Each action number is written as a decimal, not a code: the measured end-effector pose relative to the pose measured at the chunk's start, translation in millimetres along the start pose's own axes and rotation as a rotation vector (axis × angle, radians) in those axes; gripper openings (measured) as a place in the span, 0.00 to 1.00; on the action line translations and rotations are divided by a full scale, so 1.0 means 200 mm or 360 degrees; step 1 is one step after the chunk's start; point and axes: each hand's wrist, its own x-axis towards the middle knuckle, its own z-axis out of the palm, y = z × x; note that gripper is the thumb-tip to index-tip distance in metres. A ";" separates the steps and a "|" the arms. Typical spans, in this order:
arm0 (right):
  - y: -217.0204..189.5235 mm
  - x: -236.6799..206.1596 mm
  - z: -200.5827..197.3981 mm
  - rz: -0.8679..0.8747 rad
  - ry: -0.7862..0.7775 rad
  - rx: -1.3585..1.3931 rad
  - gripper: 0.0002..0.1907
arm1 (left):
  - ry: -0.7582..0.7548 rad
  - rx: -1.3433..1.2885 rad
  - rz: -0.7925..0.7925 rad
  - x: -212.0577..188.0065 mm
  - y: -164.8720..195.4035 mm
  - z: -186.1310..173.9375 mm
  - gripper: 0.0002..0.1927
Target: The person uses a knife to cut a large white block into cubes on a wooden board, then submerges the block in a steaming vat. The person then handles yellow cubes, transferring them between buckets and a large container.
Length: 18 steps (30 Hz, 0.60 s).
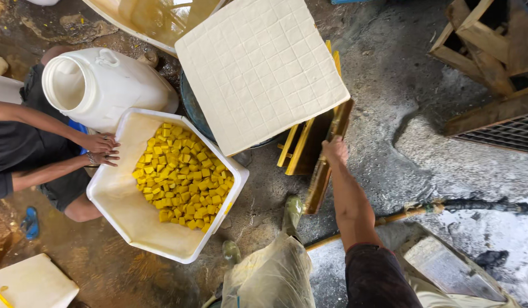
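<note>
My right hand (335,151) is stretched forward and shut on the top edge of a long, brown-stained wooden board (320,181) that stands tilted on the wet floor. Just beyond it, a large white slab of tofu scored into squares (258,68) lies over a dark round tub (191,108) and yellow wooden slats (298,145). To the left, a white rectangular tub (113,191) holds several yellow tofu cubes (181,177). A co-worker's two hands (101,149) rest on that tub's left rim. My left hand is out of sight.
A white plastic barrel (98,82) lies on its side behind the co-worker's hands. Wooden crates (484,45) and a metal grate (504,134) stand at the right. A hose (446,206) crosses the wet floor. My plastic apron (269,279) and boot (292,210) are below.
</note>
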 end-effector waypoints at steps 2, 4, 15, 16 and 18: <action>0.05 -0.13 0.02 -0.0102 -0.0165 0.0083 0.31 | -0.0019 -0.0009 0.0030 -0.03 0.00 0.01 0.18; 0.11 -0.29 0.05 -0.0059 -0.0200 0.0133 0.31 | -0.0034 -0.0020 0.0073 -0.04 0.00 0.02 0.19; 1.04 -1.68 0.10 0.0616 -0.0737 0.1297 0.11 | -0.0074 -0.0300 0.0539 0.21 -0.32 -0.04 0.24; 1.10 -1.75 0.11 0.0703 -0.0669 0.1395 0.08 | -0.0126 -0.0506 0.0512 0.25 -0.30 -0.05 0.24; 1.20 -1.89 0.14 0.0815 -0.0446 0.1307 0.10 | -0.0183 -0.0873 0.0492 0.33 -0.25 -0.06 0.16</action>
